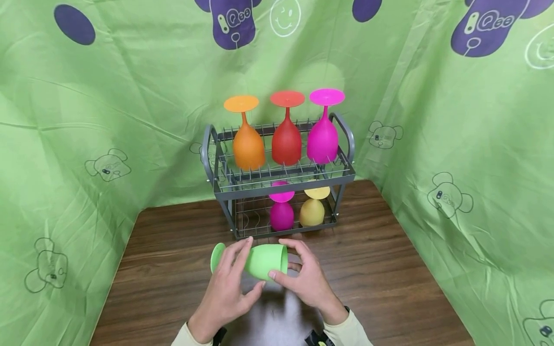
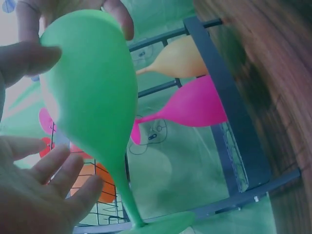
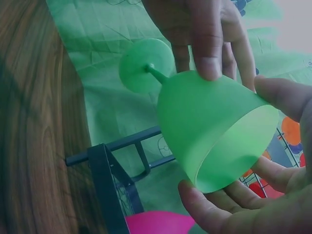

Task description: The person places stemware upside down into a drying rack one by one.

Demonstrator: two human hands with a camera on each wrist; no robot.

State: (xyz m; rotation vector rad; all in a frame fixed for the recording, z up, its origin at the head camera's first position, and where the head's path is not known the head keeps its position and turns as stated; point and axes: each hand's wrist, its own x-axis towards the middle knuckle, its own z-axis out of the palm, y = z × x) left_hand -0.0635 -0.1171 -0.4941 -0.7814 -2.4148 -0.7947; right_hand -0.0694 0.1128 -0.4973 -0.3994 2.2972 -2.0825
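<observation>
A green plastic goblet (image 1: 263, 262) lies sideways in the air between both hands, its mouth toward the right and its round foot to the left. My right hand (image 1: 309, 278) pinches the rim with thumb and fingers, as the right wrist view also shows. Around the bowl and stem, my left hand (image 1: 227, 288) has its fingers fairly straight and its thumb apart from them. In the left wrist view those fingers (image 2: 61, 168) are spread beside the bowl; whether the thumb touches it is unclear.
Beyond the hands stands a two-tier dark rack (image 1: 285, 185). Upside-down orange (image 1: 248, 149), red (image 1: 286, 144) and pink (image 1: 322, 142) goblets sit on top. Below are a magenta goblet (image 1: 282, 216) and a yellow one (image 1: 312, 213). Green cloth (image 1: 143, 96) surrounds the wooden table (image 1: 389, 288).
</observation>
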